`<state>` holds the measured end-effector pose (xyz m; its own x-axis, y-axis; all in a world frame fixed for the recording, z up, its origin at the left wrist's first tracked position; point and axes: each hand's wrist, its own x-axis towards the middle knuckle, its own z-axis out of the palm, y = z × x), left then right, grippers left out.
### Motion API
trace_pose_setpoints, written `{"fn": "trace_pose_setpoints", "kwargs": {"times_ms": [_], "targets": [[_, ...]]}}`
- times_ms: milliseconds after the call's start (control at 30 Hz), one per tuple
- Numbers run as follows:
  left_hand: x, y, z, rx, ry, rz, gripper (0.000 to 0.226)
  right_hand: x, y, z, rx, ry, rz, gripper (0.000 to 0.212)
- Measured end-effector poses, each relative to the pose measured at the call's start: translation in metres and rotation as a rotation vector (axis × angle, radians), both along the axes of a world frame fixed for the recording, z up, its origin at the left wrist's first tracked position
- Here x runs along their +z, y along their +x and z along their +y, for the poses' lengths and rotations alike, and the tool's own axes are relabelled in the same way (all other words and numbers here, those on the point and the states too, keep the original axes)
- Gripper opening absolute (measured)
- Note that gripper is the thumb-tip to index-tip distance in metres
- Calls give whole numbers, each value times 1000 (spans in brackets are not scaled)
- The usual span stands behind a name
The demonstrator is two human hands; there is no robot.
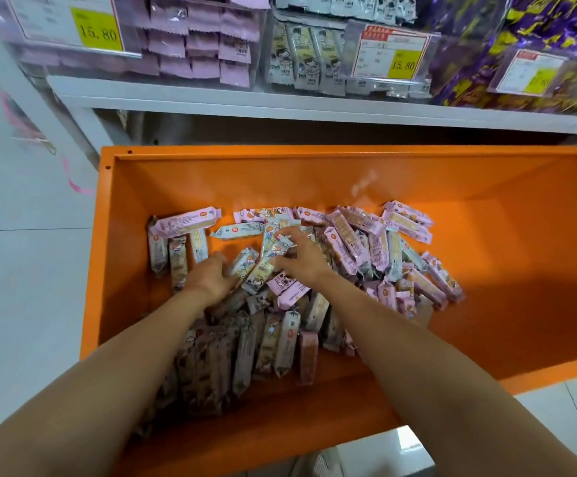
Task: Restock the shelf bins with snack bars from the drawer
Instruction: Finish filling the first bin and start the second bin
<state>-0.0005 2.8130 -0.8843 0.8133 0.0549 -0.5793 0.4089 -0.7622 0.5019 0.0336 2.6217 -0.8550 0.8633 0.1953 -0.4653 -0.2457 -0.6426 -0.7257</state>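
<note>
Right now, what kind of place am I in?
Most likely a shop's snack aisle. Clear bins of wrapped snacks carry price tags, one reading 15.80, and below them an orange drawer holds loose snack bars, seemingly spare stock.

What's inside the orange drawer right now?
A loose pile of wrapped snack bars, pink, pale and brown, with the left hand and right hand gripping some. The orange drawer floor at right is bare. Whatever lies beneath the pile and forearms is covered.
</note>
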Motion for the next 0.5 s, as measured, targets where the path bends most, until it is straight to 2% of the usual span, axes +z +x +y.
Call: {"fn": "trace_pose_setpoints", "kwargs": {"times_ms": [100,200,267,433,500], "targets": [[14,0,6,116,-141,-8,42,4,0,3,-41,141,2,50],[31,0,12,257,-307,-44,25,15,1,8,-142,290,69,53],[43,-3,16,317,-436,-6,24,23,3,11,-178,354,107,53],[62,-7,22,300,-563,49,19,36,3,23,-239,480,59,47],[68,-8,21,313,-613,44,26,44,2,29,-257,496,8,41]]}}
